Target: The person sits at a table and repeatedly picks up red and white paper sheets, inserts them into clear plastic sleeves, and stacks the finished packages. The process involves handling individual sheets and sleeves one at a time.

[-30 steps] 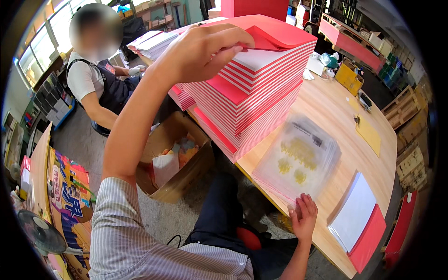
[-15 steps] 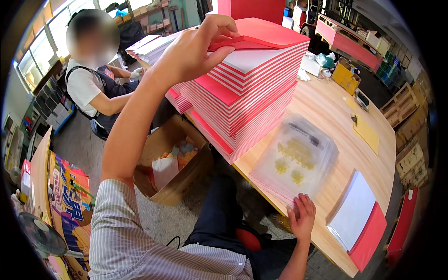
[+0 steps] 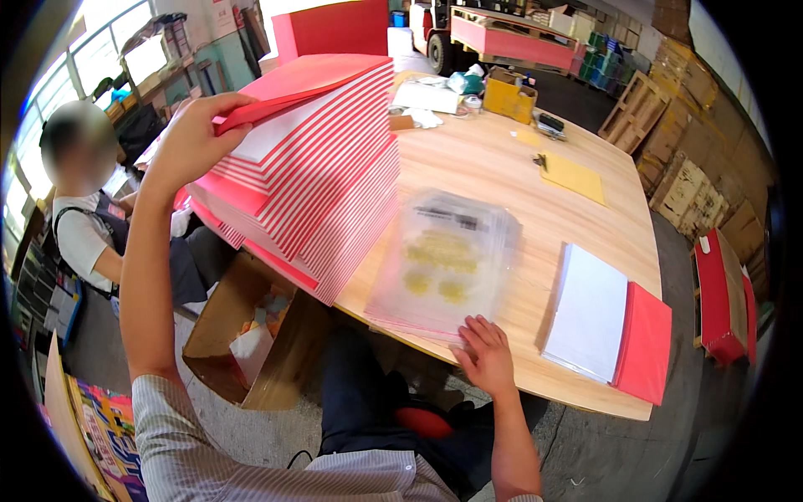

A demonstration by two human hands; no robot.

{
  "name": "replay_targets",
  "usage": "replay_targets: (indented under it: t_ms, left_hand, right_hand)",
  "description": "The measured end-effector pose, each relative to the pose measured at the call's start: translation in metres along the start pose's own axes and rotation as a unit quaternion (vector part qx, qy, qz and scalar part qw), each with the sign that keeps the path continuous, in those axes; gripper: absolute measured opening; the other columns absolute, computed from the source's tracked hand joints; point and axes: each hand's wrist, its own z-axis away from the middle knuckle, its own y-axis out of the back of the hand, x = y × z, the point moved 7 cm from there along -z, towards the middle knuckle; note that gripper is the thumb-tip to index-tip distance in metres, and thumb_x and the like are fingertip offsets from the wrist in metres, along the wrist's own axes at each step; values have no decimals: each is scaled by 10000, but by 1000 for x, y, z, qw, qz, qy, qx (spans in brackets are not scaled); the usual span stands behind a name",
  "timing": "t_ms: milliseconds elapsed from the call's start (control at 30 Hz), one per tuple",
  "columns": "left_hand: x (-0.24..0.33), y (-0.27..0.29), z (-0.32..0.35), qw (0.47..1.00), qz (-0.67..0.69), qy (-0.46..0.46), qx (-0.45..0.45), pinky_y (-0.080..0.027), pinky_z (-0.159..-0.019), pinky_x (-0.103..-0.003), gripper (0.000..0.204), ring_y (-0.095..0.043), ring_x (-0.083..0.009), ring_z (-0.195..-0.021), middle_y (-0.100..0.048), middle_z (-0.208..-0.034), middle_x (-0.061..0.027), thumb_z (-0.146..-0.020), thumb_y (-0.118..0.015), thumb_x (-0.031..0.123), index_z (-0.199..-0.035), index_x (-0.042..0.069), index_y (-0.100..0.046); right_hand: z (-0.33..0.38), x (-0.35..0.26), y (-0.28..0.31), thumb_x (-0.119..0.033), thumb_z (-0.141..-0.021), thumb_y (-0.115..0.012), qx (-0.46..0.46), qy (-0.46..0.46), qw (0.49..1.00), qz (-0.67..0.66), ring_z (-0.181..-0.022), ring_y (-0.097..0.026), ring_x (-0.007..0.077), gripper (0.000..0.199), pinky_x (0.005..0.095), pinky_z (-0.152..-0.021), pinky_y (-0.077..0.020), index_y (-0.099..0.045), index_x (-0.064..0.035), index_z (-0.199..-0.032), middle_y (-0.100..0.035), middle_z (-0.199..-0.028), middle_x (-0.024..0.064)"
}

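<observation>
1. Table (image 3: pixel 577 226), wood-grained and light: its surface shows broadly between the plastic sleeves and the yellow clipboard, and as a narrower strip beside the white sheets. The near edge runs just in front of the person's lap.
2. Red-and-white paper stack (image 3: pixel 335 184): it rises tall on the table's left part, its nearest lower corner right by the near edge, leaving the left arm to reach up around its side.
3. Cardboard box (image 3: pixel 219 309): below the stack and off the table, open-topped, with scraps inside.
4. Plastic sleeves (image 3: pixel 439 259), see-through with yellow print: a flat pile right of the stack, its lower side near the table's edge.
5. White sheets (image 3: pixel 585 314): well right of the sleeves, partly over red sheets (image 3: pixel 644 343) that reach the table's right edge.
6. Yellow clipboard (image 3: pixel 573 180): flat, farther back.
7. Left hand (image 3: pixel 201 138): pinching the raised near edge of the stack's red top sheet (image 3: pixel 309 75).
8. Right hand (image 3: pixel 487 356): unclenched, fingertips resting on the sleeves' near right corner.
9. Compared with half a second ago, the view has swung right, putting the stack farther left; both hands keep their places.
</observation>
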Motion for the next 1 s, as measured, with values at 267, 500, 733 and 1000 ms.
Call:
replay_targets:
  t_ms: [267,500,733,1000]
  left_hand:
    - [9,-1,-6,994,-81,-65,35,-495,-850,-378,261,-656,-326,-902,-687,-958,-158,-803,-672,151,-1014,0,-698]
    - [-8,0,-6,990,-18,-124,60,-506,-802,-320,286,-669,-207,-878,-696,-975,-131,-792,-608,7,-1067,-29,-678]
    - [-37,-4,-6,999,27,-11,36,-479,-646,-271,238,-598,-97,-676,-670,-746,-81,-872,-683,122,-1056,-27,-686]
    - [-60,40,-21,946,-63,-107,300,-507,-681,-343,287,-682,-241,-714,-702,-829,-173,-845,-564,46,-1102,30,-692]
  right_hand:
    - [2,3,3,-312,-874,-685,2,1,1000,-15,-1313,-491,319,405,470,-1107,-347,-660,-65,-1195,-586,-1347,130]
    - [7,4,7,-325,-908,-653,5,-1,1000,-20,-1320,-482,307,402,458,-1116,-341,-654,-60,-1210,-573,-1367,128]
    - [10,6,6,-322,-900,-665,12,4,1000,-20,-1325,-478,298,400,458,-1112,-342,-655,-67,-1207,-576,-1365,116]
    - [8,0,9,-376,-908,-641,-2,0,1000,6,-1405,-351,355,549,460,-1128,-307,-543,-76,-1357,-453,-1480,137]
